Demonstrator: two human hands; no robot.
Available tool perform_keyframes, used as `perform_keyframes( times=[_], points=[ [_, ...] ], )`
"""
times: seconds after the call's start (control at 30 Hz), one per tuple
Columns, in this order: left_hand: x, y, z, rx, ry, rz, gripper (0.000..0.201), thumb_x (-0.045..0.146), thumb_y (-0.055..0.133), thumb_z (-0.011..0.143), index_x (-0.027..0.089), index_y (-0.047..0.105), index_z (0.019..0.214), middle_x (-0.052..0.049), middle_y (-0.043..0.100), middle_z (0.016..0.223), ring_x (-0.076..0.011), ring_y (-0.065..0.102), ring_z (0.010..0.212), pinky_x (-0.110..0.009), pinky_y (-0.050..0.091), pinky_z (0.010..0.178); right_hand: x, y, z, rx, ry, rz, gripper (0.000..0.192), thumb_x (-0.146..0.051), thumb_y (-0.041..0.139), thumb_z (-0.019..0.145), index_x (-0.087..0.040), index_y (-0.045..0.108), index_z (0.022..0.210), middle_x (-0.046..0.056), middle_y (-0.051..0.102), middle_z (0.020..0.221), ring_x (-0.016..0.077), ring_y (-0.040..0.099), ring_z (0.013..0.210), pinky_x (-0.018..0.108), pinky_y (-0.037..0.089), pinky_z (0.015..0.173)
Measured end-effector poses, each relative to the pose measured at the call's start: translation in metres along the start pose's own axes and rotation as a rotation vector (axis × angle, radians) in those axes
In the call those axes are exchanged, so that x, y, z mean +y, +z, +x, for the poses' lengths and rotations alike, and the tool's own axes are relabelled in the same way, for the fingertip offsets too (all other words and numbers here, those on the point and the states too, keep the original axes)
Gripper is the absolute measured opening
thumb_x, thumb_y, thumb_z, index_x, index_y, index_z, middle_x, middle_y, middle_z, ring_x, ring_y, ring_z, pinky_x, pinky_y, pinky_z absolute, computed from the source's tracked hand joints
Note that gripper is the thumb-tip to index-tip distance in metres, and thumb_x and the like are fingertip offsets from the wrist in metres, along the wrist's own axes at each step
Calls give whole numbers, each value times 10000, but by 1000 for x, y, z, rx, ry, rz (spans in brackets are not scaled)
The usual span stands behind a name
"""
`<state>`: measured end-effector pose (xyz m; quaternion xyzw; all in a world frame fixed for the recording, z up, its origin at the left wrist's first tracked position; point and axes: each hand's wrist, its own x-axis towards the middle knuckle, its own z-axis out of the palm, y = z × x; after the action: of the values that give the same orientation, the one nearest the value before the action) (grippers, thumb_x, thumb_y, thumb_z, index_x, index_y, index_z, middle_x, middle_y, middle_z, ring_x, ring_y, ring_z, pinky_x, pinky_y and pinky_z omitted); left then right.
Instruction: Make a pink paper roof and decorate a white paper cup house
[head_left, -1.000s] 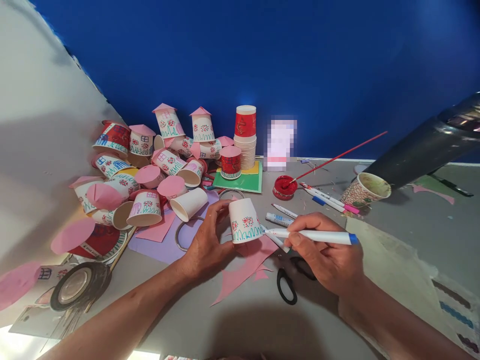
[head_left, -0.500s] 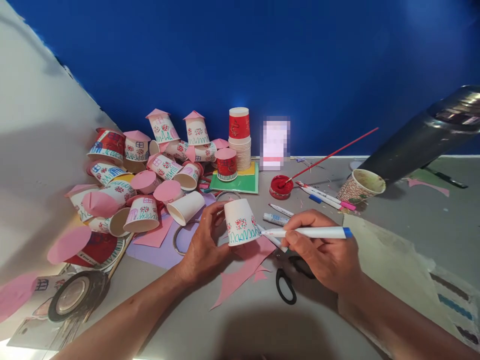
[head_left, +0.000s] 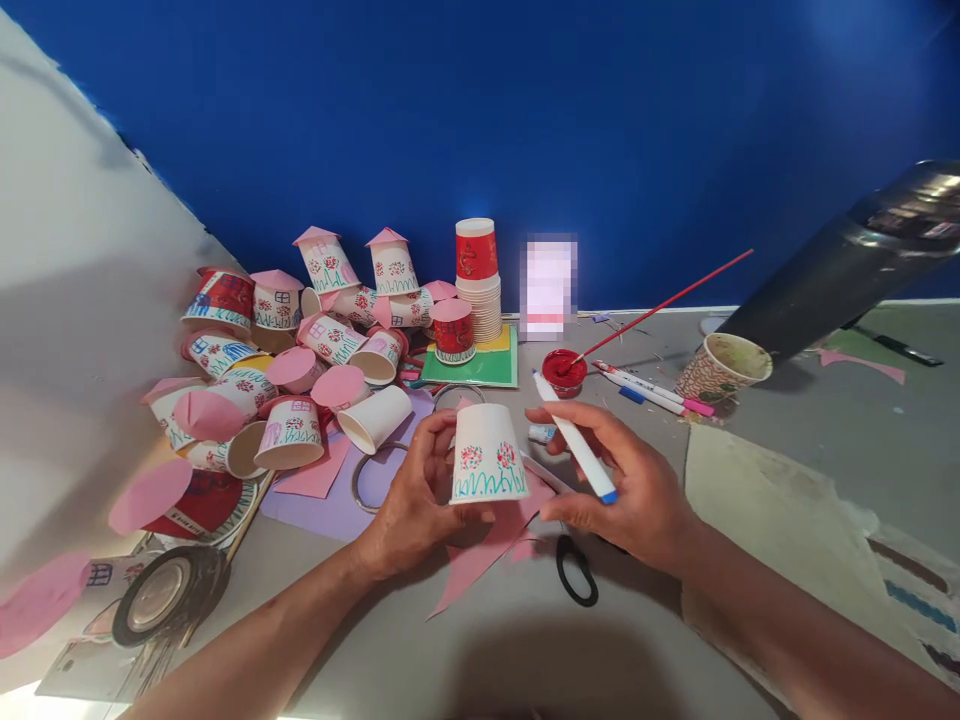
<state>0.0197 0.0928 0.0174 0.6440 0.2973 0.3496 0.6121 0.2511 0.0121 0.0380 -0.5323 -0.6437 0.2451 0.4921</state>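
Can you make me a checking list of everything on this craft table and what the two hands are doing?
Surface: grey table, scattered with pink paper scraps.
Job's things: upside-down paper cup with red flowers and green grass drawn on; white marker, blue end cap.
Clutter: heap of decorated cups, stack of plain cups, red paint pot with brush, scissors, tape roll, more markers.
Hands: left hand grips the cup; right hand holds the marker, tip off the cup.
Cables: nothing seen.
Surroundings: blue wall, dark tube.

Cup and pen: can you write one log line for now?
left hand: holds cup upside down | right hand: holds pen, tip off cup | scissors: on table
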Motion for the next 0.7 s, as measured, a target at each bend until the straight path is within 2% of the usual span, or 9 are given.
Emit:
perform_keyframes(
  times=[0.07, 0.17, 0.27, 0.33, 0.37, 0.47, 0.57, 0.7],
  points=[
    [3, 4, -2, -40, -19, -37, 849, 291, 979, 653, 338, 451, 1316, -88, 677, 1341, -321, 683, 1240, -433, 636, 946, 2, 1, 2, -70, 11, -8, 807, -544, 914, 699, -272, 588, 1385, 109, 703, 1354, 265, 724, 1074, 359, 618, 849],
    [2, 5, -2, -82, -8, -12, 831, 325, 971, 672, 334, 472, 1336, -111, 666, 1373, -353, 667, 1272, -486, 625, 989, 3, 2, 3, -135, -18, -70, 801, -515, 910, 706, -256, 579, 1388, 117, 697, 1328, 297, 704, 1127, 385, 614, 858],
    [2, -1, -2, -134, 76, 73, 985, 381, 975, 662, 356, 418, 1475, -136, 474, 1608, -394, 475, 1482, -571, 486, 1175, 4, 1, 4, -118, -66, -210, 770, -455, 911, 712, -256, 580, 1377, 117, 708, 1270, 311, 699, 1105, 428, 599, 893],
    [3, -7, -1, -188, 122, 133, 1090, 407, 970, 664, 390, 351, 1562, -104, 327, 1708, -385, 327, 1572, -582, 370, 1262, 5, 2, 4, -118, -92, -311, 762, -407, 919, 705, -256, 579, 1371, 120, 719, 1208, 323, 692, 1082, 449, 596, 883],
    [5, -10, -1, -210, 122, 174, 1087, 405, 960, 680, 401, 346, 1577, -89, 314, 1716, -377, 311, 1581, -577, 346, 1277, 5, 3, 4, -128, -100, -350, 760, -390, 922, 702, -257, 579, 1367, 120, 724, 1174, 328, 689, 1068, 456, 597, 868],
    [8, -16, -1, -204, 79, 307, 947, 307, 913, 740, 398, 429, 1550, -82, 433, 1644, -363, 440, 1508, -572, 399, 1252, 7, 4, 5, -171, -92, -396, 784, -370, 928, 696, -262, 562, 1381, 110, 725, 1127, 329, 686, 1040, 462, 604, 835],
    [8, -16, 0, -147, 76, 359, 910, 218, 881, 743, 372, 459, 1535, -96, 484, 1590, -359, 510, 1446, -570, 462, 1207, 5, 1, 3, -156, -104, -356, 803, -356, 921, 709, -268, 537, 1408, 117, 707, 1218, 326, 679, 1096, 461, 610, 863],
    [6, -15, 2, -96, 149, 392, 896, 179, 872, 726, 357, 480, 1511, -96, 500, 1535, -350, 497, 1451, -562, 461, 1209, -2, -6, -3, -33, -172, -202, 583, -279, 770, 876, -302, 532, 1409, 91, 721, 1256, 280, 702, 1087, 419, 608, 877]
  ],
)
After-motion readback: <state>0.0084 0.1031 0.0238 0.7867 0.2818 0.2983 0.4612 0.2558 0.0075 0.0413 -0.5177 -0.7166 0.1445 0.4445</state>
